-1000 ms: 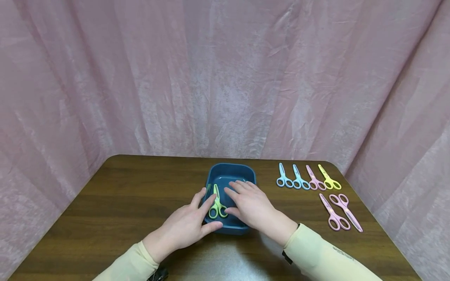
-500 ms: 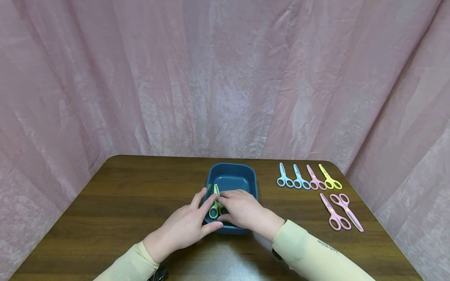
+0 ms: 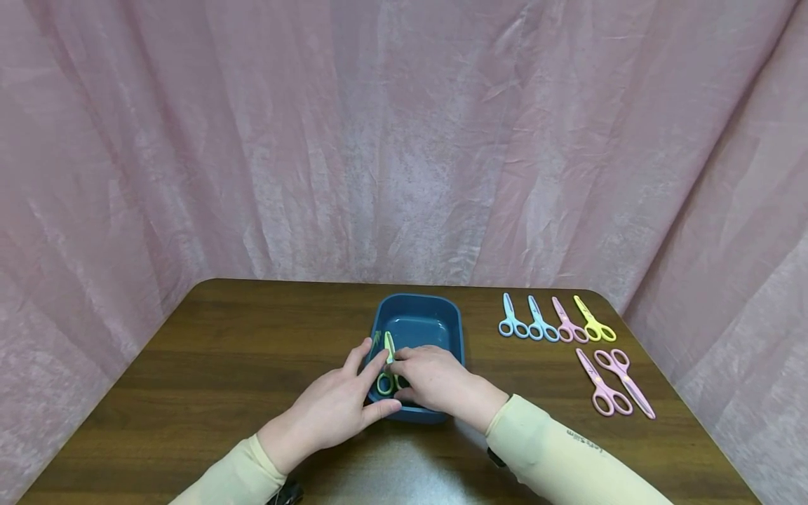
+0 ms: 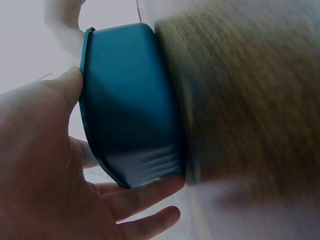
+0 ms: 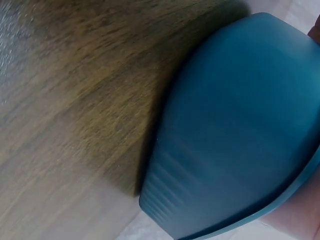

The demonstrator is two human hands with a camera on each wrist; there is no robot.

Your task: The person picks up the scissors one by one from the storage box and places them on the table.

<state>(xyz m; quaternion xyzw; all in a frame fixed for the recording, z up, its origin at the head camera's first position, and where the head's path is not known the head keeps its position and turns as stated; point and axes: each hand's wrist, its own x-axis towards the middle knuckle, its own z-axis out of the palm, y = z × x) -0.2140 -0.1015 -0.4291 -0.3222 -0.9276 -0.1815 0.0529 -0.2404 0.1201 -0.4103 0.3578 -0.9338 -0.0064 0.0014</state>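
A dark blue plastic box (image 3: 447,319) stands on the table with light green scissors (image 3: 388,344) in its left part, blades pointing away. My left hand (image 3: 331,400) is spread at the box's near left corner, thumb along the near rim. The left wrist view shows fingers lying straight against the box's outer wall (image 4: 135,95). My right hand (image 3: 435,379) reaches in over the near right side, curled fingers and thumb pinching the green scissors near the handles, which are partly covered. In the right wrist view the box's side (image 5: 240,115) hides most of that hand.
To the right lie a row of scissors: two blue (image 3: 512,319) (image 3: 541,322), one pink (image 3: 569,322) and one yellow (image 3: 593,321). Nearer are two more pink scissors (image 3: 602,386) (image 3: 625,382), pointing opposite ways. A pink curtain (image 3: 404,140) hangs behind the wooden table (image 3: 240,351).
My right hand has moved left and down inside the box and its spread fingers have curled onto the green scissors. The left hand and the box have stayed in place.
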